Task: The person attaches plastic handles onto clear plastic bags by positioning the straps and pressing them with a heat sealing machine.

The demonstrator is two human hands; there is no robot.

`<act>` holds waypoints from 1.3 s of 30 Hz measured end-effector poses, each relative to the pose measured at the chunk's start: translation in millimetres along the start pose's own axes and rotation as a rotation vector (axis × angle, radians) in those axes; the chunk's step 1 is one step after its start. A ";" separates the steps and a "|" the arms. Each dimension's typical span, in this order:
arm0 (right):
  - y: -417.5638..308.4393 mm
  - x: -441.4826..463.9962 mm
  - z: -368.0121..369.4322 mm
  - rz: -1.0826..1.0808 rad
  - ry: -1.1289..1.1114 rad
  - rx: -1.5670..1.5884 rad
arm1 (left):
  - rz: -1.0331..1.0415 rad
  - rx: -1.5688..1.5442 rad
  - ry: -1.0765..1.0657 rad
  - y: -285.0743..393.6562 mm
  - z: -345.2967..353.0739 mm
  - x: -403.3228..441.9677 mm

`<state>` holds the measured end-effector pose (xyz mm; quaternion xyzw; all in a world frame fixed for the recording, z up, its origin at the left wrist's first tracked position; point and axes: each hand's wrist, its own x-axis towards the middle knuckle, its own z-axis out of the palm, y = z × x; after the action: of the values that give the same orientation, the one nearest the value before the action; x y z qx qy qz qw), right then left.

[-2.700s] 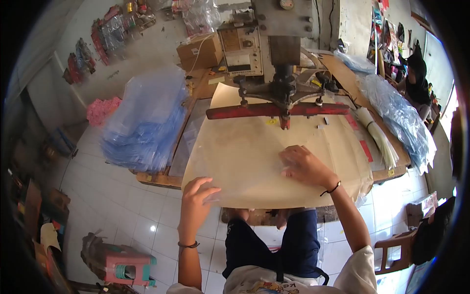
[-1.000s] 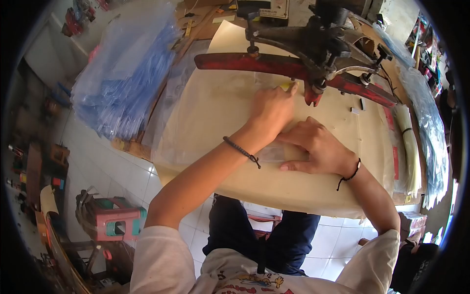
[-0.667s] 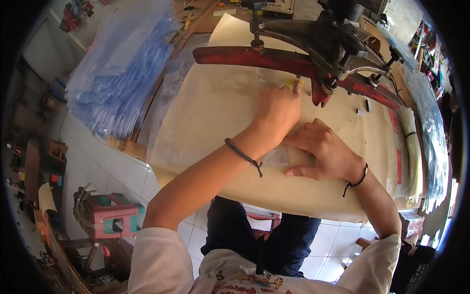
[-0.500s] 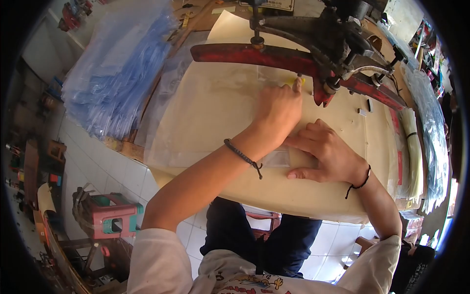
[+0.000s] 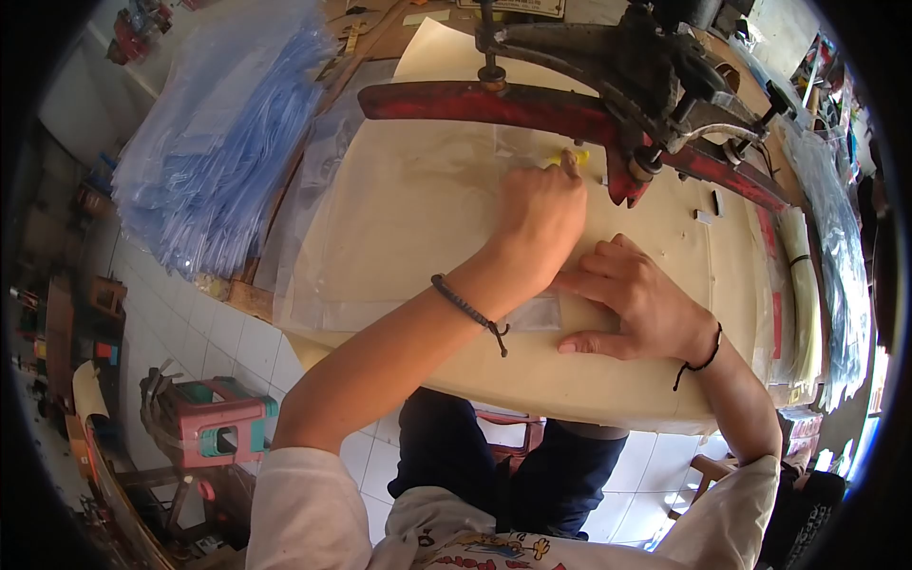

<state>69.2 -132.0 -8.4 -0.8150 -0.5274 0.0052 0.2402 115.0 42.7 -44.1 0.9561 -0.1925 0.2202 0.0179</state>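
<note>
A clear plastic sheet (image 5: 408, 218) lies flat on the tan paper (image 5: 627, 380) that covers the worktop. My left hand (image 5: 543, 214) reaches far over it, index finger extended beside a small yellow mark below the red bar; the other fingers are curled, and whether they hold anything is hidden. My right hand (image 5: 641, 299) rests nearer the front edge, at the sheet's right side, thumb and fingers spread. Above both hands is the black press head (image 5: 655, 85) with its long red bar (image 5: 475, 103), apart from the sheet.
Blue-tinted plastic sheets (image 5: 218, 142) are stacked at the left. A bundle of pale strips (image 5: 800, 285) and more clear plastic (image 5: 836, 247) lie at the right. Two small blocks (image 5: 703, 217) sit right of the bar. A pink and green stool (image 5: 223, 418) stands on the floor.
Since the oldest frame my left hand has moved from the front left corner to near the bar, and the view has come closer. In the last half second both hands stay nearly still.
</note>
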 end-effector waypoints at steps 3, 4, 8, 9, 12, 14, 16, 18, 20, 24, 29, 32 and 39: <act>-0.3 -0.2 -1.0 0.009 -0.007 0.000 | 0.003 0.012 0.012 1.5 1.0 -0.5; -1.1 -0.5 -0.7 0.015 -0.012 -0.004 | 0.003 0.013 0.005 1.3 1.3 -0.9; -0.8 1.1 -3.1 0.019 -0.007 0.020 | 0.031 0.074 -0.152 -0.1 -9.7 4.0; -0.6 1.7 -2.7 0.014 0.004 0.033 | 0.017 0.063 -0.123 -0.6 -8.8 4.9; 1.0 -0.2 2.4 0.007 0.025 0.027 | -0.013 0.020 -0.083 0.0 -3.4 -0.7; 0.1 -1.3 3.9 0.017 0.016 0.026 | -0.005 0.001 -0.089 -3.1 -6.3 -0.2; -0.8 0.1 0.3 0.037 -0.005 0.029 | -0.015 -0.022 -0.096 -5.5 -4.8 1.2; -0.9 -0.3 -0.5 0.049 -0.013 0.037 | -0.021 -0.045 -0.102 -7.2 -3.2 2.5; -1.5 -1.3 0.9 0.054 -0.018 0.033 | -0.025 -0.065 -0.113 -9.6 -2.0 1.8; -1.7 -1.4 2.0 0.047 -0.015 0.014 | -0.044 -0.077 -0.151 -9.6 -7.4 2.7; -1.7 -2.3 0.8 0.051 -0.017 0.034 | 0.084 -0.149 -0.193 -27.1 -12.5 2.2; -1.6 -4.2 1.8 0.044 -0.004 0.024 | 0.225 -0.331 -0.221 -46.8 -26.0 -5.1; 0.3 -7.8 2.6 -0.014 0.063 0.034 | -0.020 -0.803 -0.476 -58.9 -134.1 -61.6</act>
<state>65.3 -137.8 -12.7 -0.8067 -0.5252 -0.0135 0.2705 30.6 135.4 53.5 0.8993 -0.2519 -0.0975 0.3440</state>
